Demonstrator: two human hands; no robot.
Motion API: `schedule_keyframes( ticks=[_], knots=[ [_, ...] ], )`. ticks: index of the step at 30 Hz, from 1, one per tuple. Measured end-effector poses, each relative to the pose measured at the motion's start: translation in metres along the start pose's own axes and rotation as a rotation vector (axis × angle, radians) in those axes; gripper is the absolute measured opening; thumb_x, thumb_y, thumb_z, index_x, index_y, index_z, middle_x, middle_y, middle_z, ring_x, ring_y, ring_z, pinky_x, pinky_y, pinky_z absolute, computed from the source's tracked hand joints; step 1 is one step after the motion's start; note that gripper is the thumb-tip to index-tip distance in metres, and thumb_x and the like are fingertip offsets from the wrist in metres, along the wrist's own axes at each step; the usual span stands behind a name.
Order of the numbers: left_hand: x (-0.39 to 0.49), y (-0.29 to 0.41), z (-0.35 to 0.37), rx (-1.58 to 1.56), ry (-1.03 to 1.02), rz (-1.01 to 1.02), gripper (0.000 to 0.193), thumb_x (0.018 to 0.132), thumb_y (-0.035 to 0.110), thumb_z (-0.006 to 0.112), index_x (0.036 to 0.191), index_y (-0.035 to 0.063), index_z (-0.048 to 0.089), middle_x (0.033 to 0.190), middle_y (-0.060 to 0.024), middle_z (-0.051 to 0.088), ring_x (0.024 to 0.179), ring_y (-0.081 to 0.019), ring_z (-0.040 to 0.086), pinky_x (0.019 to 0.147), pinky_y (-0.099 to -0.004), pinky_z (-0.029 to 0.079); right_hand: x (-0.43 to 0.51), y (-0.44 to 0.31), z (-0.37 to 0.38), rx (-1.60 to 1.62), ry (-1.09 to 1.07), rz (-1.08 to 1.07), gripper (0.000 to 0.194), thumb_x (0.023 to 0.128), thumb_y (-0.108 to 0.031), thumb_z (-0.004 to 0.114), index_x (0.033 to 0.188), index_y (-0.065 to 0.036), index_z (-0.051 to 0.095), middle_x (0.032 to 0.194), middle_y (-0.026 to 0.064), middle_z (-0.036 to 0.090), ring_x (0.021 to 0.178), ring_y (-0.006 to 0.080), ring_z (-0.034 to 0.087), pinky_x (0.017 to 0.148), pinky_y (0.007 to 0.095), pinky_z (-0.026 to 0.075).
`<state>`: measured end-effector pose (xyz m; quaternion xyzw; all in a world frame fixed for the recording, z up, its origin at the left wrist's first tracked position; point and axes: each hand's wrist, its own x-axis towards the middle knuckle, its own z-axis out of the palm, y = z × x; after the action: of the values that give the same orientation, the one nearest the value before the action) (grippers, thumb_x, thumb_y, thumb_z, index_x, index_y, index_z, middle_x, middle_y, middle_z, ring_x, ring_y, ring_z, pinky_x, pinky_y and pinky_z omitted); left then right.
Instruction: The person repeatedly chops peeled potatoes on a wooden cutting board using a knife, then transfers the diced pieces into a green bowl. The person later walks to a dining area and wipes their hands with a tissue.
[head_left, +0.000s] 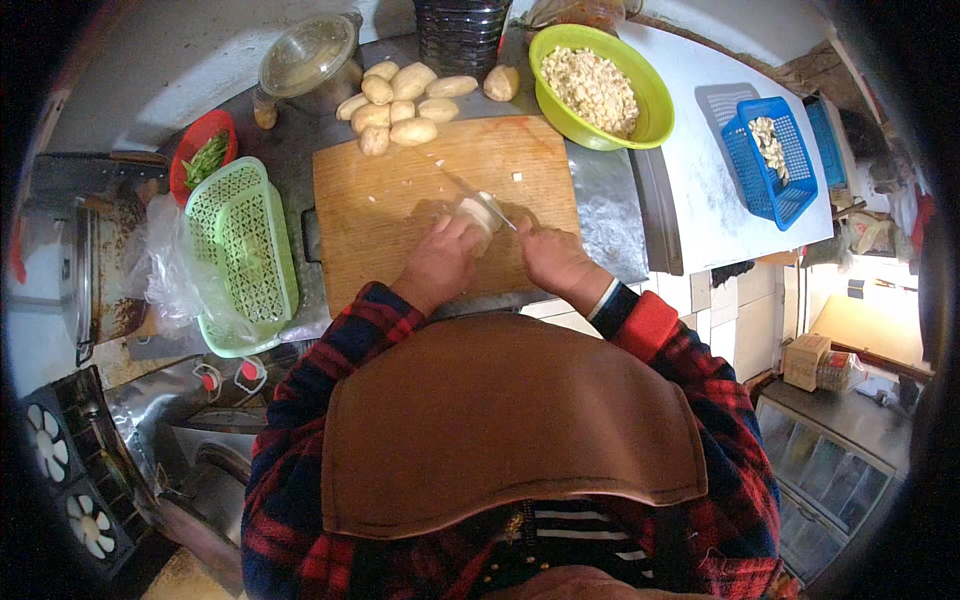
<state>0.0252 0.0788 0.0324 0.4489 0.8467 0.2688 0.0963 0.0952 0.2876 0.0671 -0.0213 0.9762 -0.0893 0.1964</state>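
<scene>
My right hand (559, 262) grips a knife (472, 193) whose thin blade points up and left across a wooden cutting board (375, 247). Under the fingertips of my left hand (442, 259), a pale peeled piece, seemingly potato (480, 215), is pressed on the board beside the blade. A small white cube (517, 177) and a few scraps lie on the wood. Several peeled potatoes (413, 131) are heaped at the board's back left edge. A lime-green bowl (660, 112) holding pale diced pieces (589, 90) stands at the back right.
To the left are a light green plastic basket (285, 277), a clear plastic bag (180, 277) and a red bowl (180, 157) of green vegetable pieces. A lidded pot (315, 60) stands at the back. On the right, a blue basket (799, 187) holds some pale pieces.
</scene>
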Motion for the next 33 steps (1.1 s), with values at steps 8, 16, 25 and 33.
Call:
schedule_keyframes(
  ticks=[8, 16, 25, 33],
  knots=[
    [-0.001, 0.000, 0.002, -0.016, 0.041, 0.023, 0.042, 0.077, 0.008, 0.069, 0.118, 0.0031, 0.061, 0.123, -0.0159, 0.058, 0.113, -0.0367, 0.054, 0.100, -0.0443, 0.047, -0.008, 0.000, -0.003, -0.005, -0.015, 0.022, 0.023, 0.096, -0.015, 0.044, 0.115, -0.001, 0.047, 0.086, 0.0229, 0.072, 0.079, 0.0390, 0.072, 0.066, 0.0493, 0.058],
    [-0.001, -0.001, 0.003, -0.021, 0.089, 0.039, 0.042, 0.075, 0.007, 0.069, 0.116, 0.0016, 0.061, 0.125, -0.0165, 0.057, 0.116, -0.0377, 0.052, 0.101, -0.0446, 0.046, -0.012, -0.019, -0.026, -0.083, -0.051, -0.083, 0.031, 0.093, -0.013, 0.049, 0.121, 0.001, 0.050, 0.085, 0.0226, 0.072, 0.078, 0.0376, 0.072, 0.066, 0.0491, 0.056],
    [-0.003, -0.002, 0.006, -0.022, 0.050, 0.011, 0.042, 0.077, 0.008, 0.069, 0.118, 0.0034, 0.061, 0.125, -0.0157, 0.057, 0.115, -0.0379, 0.053, 0.101, -0.0453, 0.046, -0.001, -0.005, -0.008, -0.003, -0.018, -0.081, 0.023, 0.096, -0.014, 0.045, 0.112, 0.000, 0.054, 0.088, 0.0224, 0.072, 0.079, 0.0393, 0.072, 0.068, 0.0504, 0.057],
    [-0.005, -0.003, 0.010, -0.058, 0.095, 0.008, 0.044, 0.075, 0.004, 0.068, 0.119, 0.0036, 0.062, 0.124, -0.0158, 0.058, 0.113, -0.0369, 0.053, 0.099, -0.0447, 0.047, -0.009, 0.000, -0.011, -0.088, -0.045, -0.055, 0.025, 0.095, -0.013, 0.048, 0.115, 0.001, 0.050, 0.083, 0.0225, 0.071, 0.077, 0.0374, 0.072, 0.064, 0.0476, 0.058]
  ],
)
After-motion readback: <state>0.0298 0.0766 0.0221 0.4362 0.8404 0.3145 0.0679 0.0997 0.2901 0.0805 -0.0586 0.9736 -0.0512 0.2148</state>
